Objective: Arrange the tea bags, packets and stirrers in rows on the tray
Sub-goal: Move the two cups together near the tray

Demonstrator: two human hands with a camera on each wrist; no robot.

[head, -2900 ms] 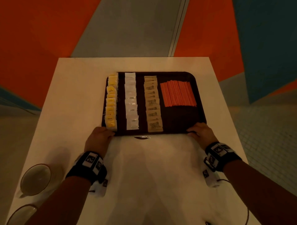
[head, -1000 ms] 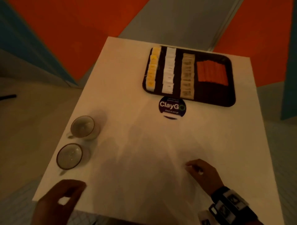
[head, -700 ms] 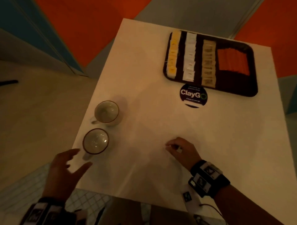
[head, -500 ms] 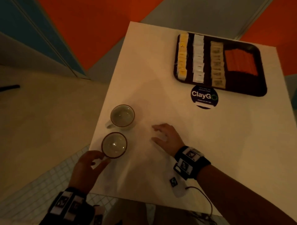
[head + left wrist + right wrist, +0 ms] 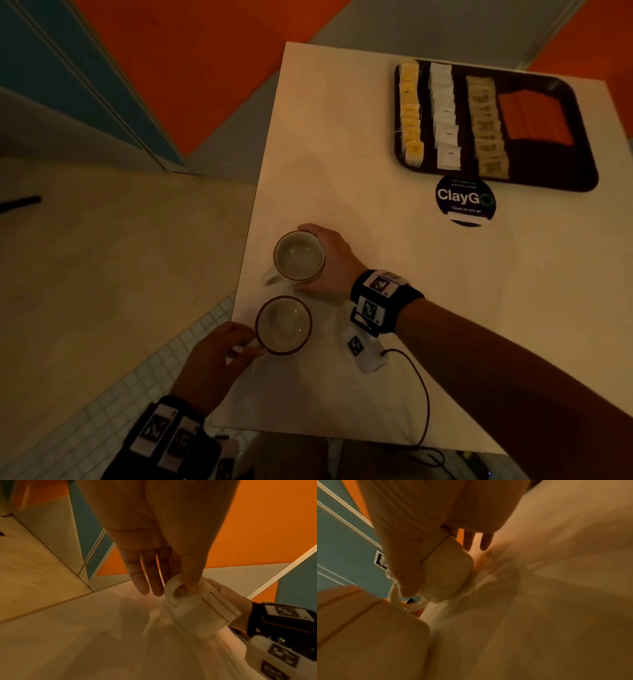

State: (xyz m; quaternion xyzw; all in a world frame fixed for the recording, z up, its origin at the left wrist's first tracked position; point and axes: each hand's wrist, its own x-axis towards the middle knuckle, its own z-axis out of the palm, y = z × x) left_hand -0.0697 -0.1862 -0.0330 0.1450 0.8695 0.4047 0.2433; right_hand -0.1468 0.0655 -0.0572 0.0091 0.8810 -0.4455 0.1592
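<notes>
Gripping the handle of the near mug (image 5: 283, 324), lower centre-left of the head view: left hand (image 5: 214, 368), thumb and a finger pinched on the handle loop, the other fingers (image 5: 143, 574) straight beside it in the left wrist view. Wrapped around the body of the far mug (image 5: 299, 256), just above the first: right hand (image 5: 334, 263), fingers curled along the far side, thumb near the handle in the right wrist view. Both mugs upright on the white table (image 5: 394, 308), close beside each other at its left edge, neither touching the other as far as can be told.

Sitting well apart at the upper right of the frame: dark tray (image 5: 561, 174), filled in 4 groups. From left to right, a row of yellow tea bags (image 5: 410, 113), a row of white packets (image 5: 445, 116), a row of tan packets (image 5: 488, 126), then a block of orange stirrers (image 5: 534, 118) laid side by side. Just below the tray's near edge, a round dark sticker (image 5: 466, 200) reading "ClayGo". Black wristbands with square markers on both wrists; a thin cable trailing across the table by the right forearm.
</notes>
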